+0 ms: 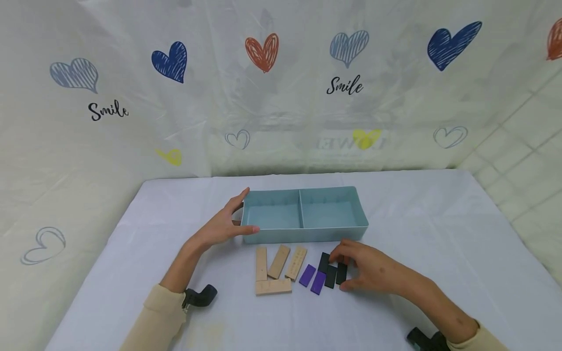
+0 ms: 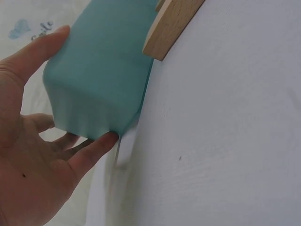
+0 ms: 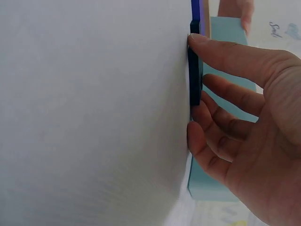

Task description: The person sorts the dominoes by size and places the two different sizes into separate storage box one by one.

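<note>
A teal two-compartment box (image 1: 333, 235) stands at the back of the table with nothing inside. My left hand (image 1: 221, 226) grips its left end, thumb over the front wall and fingers round the side; the left wrist view shows fingertips at the box's lower edge (image 2: 84, 108). In front of the box's right half, my right hand (image 1: 373, 267) pinches the rightmost black block (image 1: 341, 274), thumb at its near end and fingers at the far end. That block (image 3: 194, 70) lies flat on the cloth. Two other black blocks (image 1: 331, 277) lie right beside it.
Two purple blocks (image 1: 318, 282) lie left of the black ones. Several wooden blocks (image 1: 273, 287) lie further left, one across the near end of the others. A white cloth (image 1: 246, 321) covers the table; a heart-printed sheet (image 1: 290, 97) hangs behind its back edge.
</note>
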{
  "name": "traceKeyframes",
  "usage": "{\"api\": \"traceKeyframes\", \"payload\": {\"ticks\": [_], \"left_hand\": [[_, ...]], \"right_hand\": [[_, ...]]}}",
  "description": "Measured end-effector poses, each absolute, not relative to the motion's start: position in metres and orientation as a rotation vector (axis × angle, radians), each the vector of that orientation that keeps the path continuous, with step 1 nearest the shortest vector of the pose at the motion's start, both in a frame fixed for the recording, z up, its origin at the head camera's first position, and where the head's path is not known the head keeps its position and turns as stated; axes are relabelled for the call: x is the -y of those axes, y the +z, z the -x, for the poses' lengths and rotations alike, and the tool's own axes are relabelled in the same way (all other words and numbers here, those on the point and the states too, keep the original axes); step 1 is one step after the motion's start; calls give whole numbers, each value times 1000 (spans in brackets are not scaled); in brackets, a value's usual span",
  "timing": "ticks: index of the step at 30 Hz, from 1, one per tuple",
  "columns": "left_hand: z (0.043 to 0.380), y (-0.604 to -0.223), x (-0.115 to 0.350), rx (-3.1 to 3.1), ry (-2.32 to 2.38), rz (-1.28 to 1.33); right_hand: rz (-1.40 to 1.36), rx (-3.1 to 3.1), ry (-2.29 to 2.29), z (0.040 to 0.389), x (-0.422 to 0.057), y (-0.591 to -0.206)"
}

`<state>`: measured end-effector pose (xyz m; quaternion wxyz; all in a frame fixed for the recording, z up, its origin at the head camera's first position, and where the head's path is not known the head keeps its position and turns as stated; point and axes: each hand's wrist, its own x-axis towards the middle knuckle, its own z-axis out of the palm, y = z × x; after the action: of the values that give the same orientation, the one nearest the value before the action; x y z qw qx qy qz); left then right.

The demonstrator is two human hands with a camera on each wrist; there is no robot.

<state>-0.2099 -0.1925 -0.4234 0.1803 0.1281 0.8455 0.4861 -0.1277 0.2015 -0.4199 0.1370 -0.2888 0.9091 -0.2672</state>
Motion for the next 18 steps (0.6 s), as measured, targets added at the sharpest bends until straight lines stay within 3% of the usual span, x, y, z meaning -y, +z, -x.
{"api": "traceKeyframes", "payload": {"ticks": [18], "left_hand": [[210, -422, 191, -2413, 1365, -351]], "right_hand": [[836, -2671, -875, 127, -204, -411]]}}
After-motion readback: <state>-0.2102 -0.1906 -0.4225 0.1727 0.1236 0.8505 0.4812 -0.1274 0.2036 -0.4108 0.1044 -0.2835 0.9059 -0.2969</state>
